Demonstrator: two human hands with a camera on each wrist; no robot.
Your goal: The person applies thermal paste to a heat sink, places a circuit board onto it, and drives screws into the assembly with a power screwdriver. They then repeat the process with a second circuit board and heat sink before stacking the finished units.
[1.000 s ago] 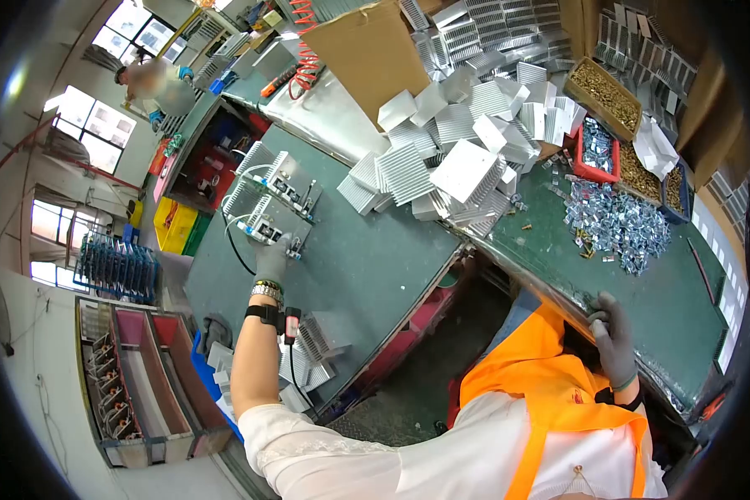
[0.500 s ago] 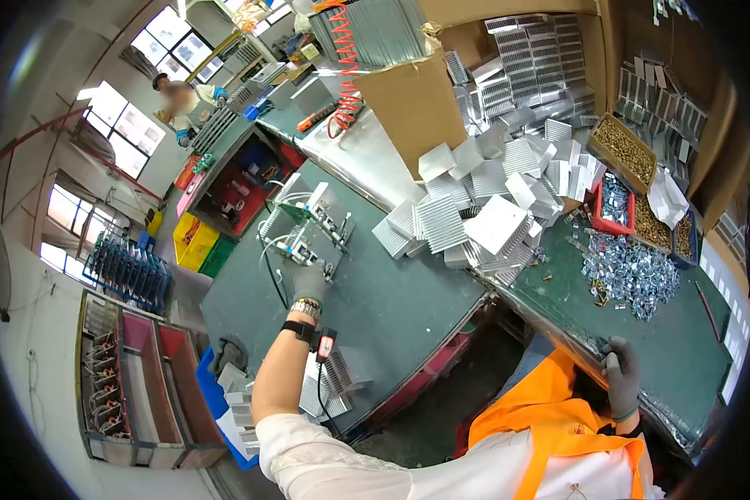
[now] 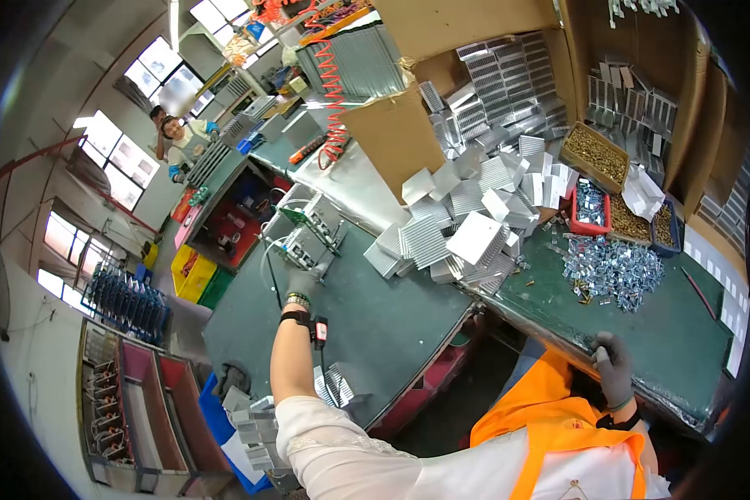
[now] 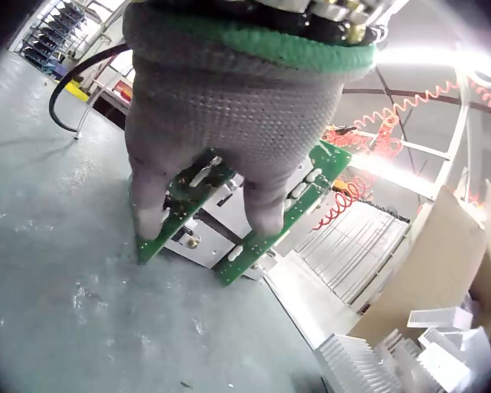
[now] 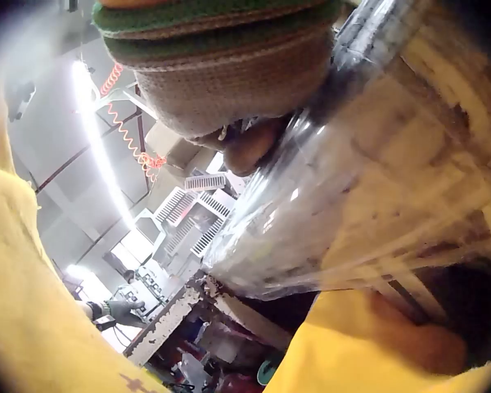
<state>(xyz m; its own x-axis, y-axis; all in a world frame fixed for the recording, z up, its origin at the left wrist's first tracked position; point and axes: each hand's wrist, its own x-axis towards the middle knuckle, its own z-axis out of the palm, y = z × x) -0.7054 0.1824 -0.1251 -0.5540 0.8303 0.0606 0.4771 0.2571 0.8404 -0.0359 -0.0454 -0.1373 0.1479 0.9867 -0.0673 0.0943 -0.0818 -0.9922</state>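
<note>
My left hand (image 3: 302,282), in a grey glove, is at two upright assemblies of green circuit boards on silver heat sinks on the left table. In the left wrist view its thumb and a finger come down over two green boards, a left circuit board (image 4: 177,214) and a right circuit board (image 4: 299,196), with metal blocks between them. A dark cable and pale tubing run beside the assemblies. My right hand (image 3: 613,368), also gloved, rests at the front edge of the right table, fingers loosely curled and nothing seen in them. The right wrist view hides most of its fingers.
A heap of finned heat sinks (image 3: 475,237) lies by a cardboard box (image 3: 396,142). Small metal clips (image 3: 612,271) are piled near a red bin (image 3: 590,210) and boxes of brass screws (image 3: 596,157). More heat sinks (image 3: 333,385) sit by my left forearm. People stand at the far bench.
The head view has shifted. The near board assembly has turned and now stands closer to the other, with my left hand staying on it. My right hand stays at the table edge.
</note>
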